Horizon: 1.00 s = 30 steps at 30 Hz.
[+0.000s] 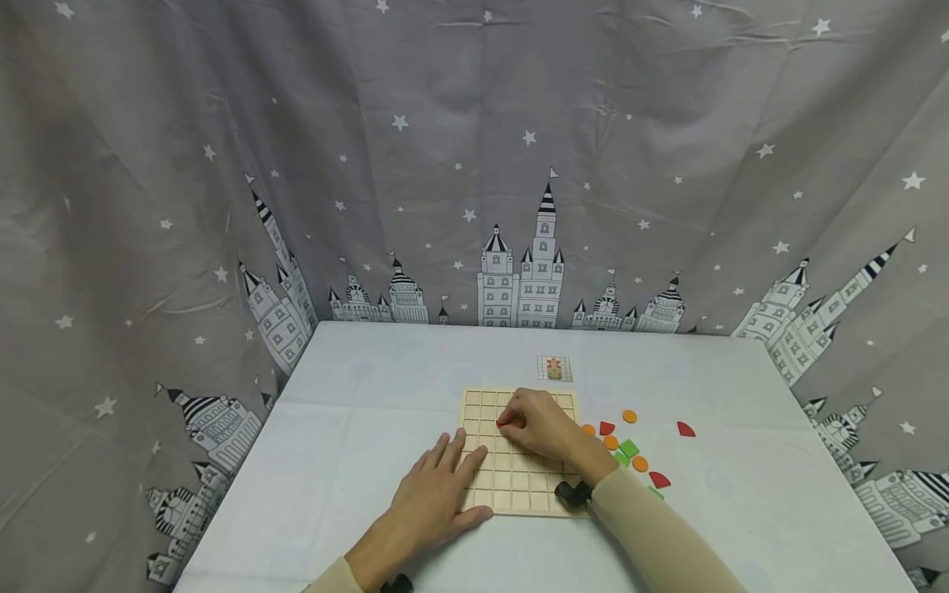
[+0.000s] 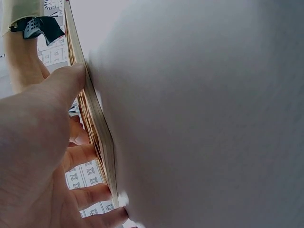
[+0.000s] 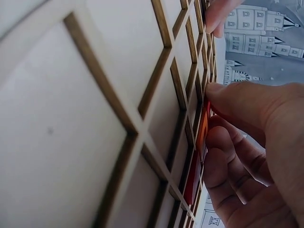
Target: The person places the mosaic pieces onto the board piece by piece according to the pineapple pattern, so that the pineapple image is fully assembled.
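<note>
A wooden grid board (image 1: 511,500) lies on the table. My left hand (image 1: 437,494) rests at its left side with fingers spread; in the left wrist view the thumb (image 2: 71,78) touches the board's edge. Over the board's upper middle, my right hand (image 1: 544,424) pinches a red piece (image 1: 501,424). The right wrist view shows this red piece (image 3: 207,108) at the thumb tip, against the grid. Beside it are an orange piece (image 3: 203,130) and another red piece (image 3: 192,178) in the grid cells, mostly hidden from the head view by the hand.
Right of the board lie loose orange discs (image 1: 629,416), red quarter-round pieces (image 1: 685,429) and green squares (image 1: 628,448). A small picture card (image 1: 554,368) with a gridded pattern lies behind the board. The white table (image 1: 356,412) meets a grey castle-print curtain (image 1: 445,165) at the back.
</note>
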Each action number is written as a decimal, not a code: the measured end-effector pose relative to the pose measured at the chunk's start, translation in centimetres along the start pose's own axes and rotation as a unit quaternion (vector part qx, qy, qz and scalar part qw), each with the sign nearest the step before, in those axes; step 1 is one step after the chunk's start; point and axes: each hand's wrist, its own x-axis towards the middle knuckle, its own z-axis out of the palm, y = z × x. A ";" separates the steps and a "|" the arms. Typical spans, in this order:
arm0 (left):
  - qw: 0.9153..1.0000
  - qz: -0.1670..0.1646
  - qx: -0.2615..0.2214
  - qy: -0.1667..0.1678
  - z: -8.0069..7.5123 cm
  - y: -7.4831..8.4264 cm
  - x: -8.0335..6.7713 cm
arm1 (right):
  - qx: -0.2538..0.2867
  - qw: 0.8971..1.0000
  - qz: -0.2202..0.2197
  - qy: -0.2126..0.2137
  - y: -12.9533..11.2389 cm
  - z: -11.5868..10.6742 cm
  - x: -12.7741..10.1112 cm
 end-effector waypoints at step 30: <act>1.000 -0.003 0.001 -0.001 0.0 0.0 0.1 | -0.008 1.000 0.000 0.017 -0.1 -0.2 -0.7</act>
